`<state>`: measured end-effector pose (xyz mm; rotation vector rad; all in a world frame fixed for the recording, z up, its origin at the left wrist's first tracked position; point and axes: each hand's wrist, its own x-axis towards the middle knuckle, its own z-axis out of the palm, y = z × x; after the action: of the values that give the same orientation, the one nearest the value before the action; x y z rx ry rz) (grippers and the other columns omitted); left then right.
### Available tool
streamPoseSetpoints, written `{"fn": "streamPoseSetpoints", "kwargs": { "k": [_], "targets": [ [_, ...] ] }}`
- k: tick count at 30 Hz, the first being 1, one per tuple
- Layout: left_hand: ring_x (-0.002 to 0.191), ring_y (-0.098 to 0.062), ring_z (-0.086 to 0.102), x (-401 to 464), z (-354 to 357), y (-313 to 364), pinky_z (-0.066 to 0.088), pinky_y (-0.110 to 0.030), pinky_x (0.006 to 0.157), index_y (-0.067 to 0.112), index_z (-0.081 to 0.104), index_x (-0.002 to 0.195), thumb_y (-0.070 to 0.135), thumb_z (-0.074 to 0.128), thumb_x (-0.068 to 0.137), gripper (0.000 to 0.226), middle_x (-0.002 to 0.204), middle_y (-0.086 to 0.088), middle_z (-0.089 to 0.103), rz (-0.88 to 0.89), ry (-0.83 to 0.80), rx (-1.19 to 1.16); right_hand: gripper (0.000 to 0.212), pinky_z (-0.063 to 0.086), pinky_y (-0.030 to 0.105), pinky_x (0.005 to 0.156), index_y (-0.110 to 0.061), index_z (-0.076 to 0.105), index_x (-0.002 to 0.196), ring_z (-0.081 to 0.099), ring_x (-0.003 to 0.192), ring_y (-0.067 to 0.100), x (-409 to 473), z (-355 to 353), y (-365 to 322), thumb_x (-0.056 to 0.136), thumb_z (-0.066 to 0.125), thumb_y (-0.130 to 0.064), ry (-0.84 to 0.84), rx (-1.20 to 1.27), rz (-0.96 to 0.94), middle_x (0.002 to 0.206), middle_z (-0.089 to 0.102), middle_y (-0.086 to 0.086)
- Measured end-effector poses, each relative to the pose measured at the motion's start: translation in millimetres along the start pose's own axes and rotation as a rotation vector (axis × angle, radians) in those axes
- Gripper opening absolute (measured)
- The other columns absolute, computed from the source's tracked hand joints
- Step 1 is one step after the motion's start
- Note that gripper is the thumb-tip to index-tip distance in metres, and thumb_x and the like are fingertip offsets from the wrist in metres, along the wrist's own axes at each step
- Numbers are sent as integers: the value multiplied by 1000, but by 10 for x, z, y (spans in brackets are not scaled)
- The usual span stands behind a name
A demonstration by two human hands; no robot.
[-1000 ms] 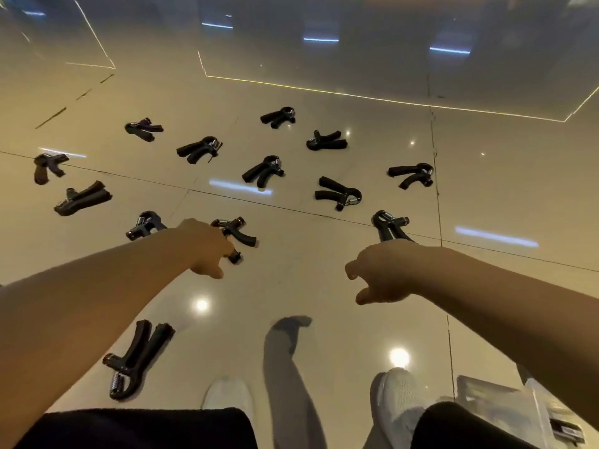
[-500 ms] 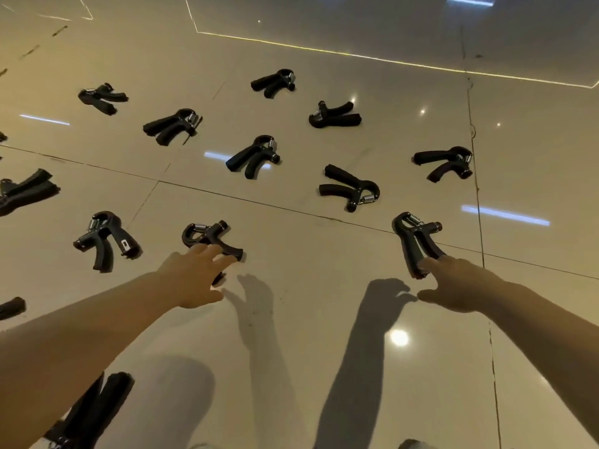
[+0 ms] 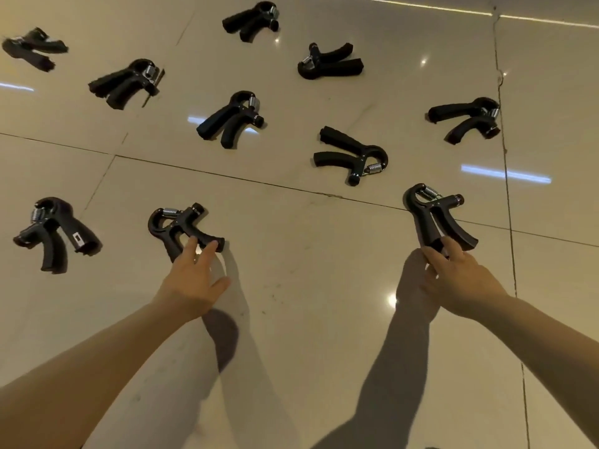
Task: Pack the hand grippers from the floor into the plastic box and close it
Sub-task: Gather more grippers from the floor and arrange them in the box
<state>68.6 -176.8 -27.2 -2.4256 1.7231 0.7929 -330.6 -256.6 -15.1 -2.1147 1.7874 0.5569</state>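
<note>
So I've got both arms stretched out over the floor (image 3: 291, 319), which is glossy beige tile with dark grout lines and light glare all over it.

Going from the left: there's a gripper (image 3: 53, 233) sitting untouched off beyond my left arm, well apart from my fingers. Then my left hand (image 3: 194, 280) is out flat-ish, fingers straight and a bit spread, tips just touching the handle ends of the near left gripper (image 3: 181, 228). Nothing's actually grabbed yet on that side. Its handles point back toward me and slightly right, with the spring and loop end away from me, so I think I just need to slide forward a touch and curl round both handles.

On the right, my right hand (image 3: 460, 283) is further along: fingers and thumb are pinching the near end of one handle on the near right gripper (image 3: 434, 215). Same layout, long axis running away from me, with the coil spring and knob at the far end.

Further out are seven more grippers, e.g. the middle one (image 3: 231, 119), all well beyond reach.

They're all matte black plastic, Y-shaped, with shiny metal springs. A few handles look foam-padded, fuzzy at the edges.

The plastic box isn't in view right now, so every gripper I can see is on the floor.
</note>
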Motion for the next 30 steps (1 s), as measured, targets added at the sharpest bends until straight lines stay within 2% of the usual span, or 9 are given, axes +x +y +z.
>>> {"fn": "streamPoseSetpoints", "kwargs": {
  "k": [4, 11, 13, 17, 19, 22, 23, 26, 30],
  "targets": [
    [133, -37, 23, 45, -18, 90, 31, -46, 105, 29, 16, 147, 41, 55, 89, 71, 151, -15, 10, -59, 26, 7, 42, 51, 36, 81, -22, 39, 135, 52, 104, 29, 52, 18, -7, 95, 47, -30, 60, -40, -34, 135, 28, 9],
    [126, -32, 19, -69, 80, 324, 41, -48, 91, 31, 35, 134, 40, 59, 83, 57, 144, -5, 14, -100, 74, 28, 30, 45, 34, 85, -21, 54, 124, 51, 92, 33, 162, -83, 3, 95, 48, -26, 41, 119, 72, 116, 36, 11],
    [123, -27, 23, -258, 214, 377, 46, -44, 82, 34, 38, 129, 45, 57, 81, 53, 142, 0, 18, 20, 68, 127, 30, 45, 35, 86, -21, 55, 123, 52, 93, 34, 190, -120, -32, 96, 46, -29, -32, 106, 102, 117, 36, 13],
    [106, -26, 37, -675, 511, 459, 50, -41, 57, 29, 50, 114, 50, 60, 67, 53, 127, -6, 52, 420, -22, 300, 31, 43, 31, 73, -19, 53, 122, 53, 87, 29, 113, -100, -153, 94, 45, -31, -98, 99, 107, 113, 41, 13],
    [113, -26, 36, -827, 610, 569, 50, -44, 62, 31, 40, 120, 52, 38, 75, 49, 134, -6, 49, 541, -75, 367, 29, 43, 33, 78, -21, 53, 120, 53, 91, 33, -8, -70, -197, 94, 46, -30, -120, 62, 86, 113, 41, 13],
    [136, -24, 11, -935, 703, 720, 37, -46, 91, 34, 11, 133, 51, 14, 89, 48, 153, 0, 5, 695, -151, 545, 26, 46, 35, 80, -23, 54, 118, 55, 92, 34, -247, 32, -262, 94, 44, -28, -142, 60, 32, 109, 45, 13],
    [137, -24, 5, -946, 690, 760, 35, -45, 94, 33, 7, 134, 51, 15, 92, 46, 153, 1, -2, 719, -188, 554, 25, 46, 34, 78, -23, 54, 117, 56, 92, 35, -360, 94, -293, 93, 45, -27, -146, 51, -2, 107, 47, 13],
    [138, -25, 5, -970, 669, 845, 35, -46, 95, 30, 7, 133, 51, 14, 91, 47, 153, -2, 0, 760, -194, 611, 24, 44, 33, 68, -25, 55, 112, 59, 88, 33, -784, 370, -379, 91, 45, -26, -163, 49, -142, 98, 55, 10],
    [139, -28, 3, -1049, 688, 816, 28, -49, 103, 30, 3, 141, 51, 24, 95, 54, 155, -4, -9, 746, -268, 711, 27, 42, 33, 68, -27, 48, 118, 59, 88, 29, -1356, 634, -439, 93, 44, -22, -259, 24, -310, 101, 54, 6]
  ]
}}
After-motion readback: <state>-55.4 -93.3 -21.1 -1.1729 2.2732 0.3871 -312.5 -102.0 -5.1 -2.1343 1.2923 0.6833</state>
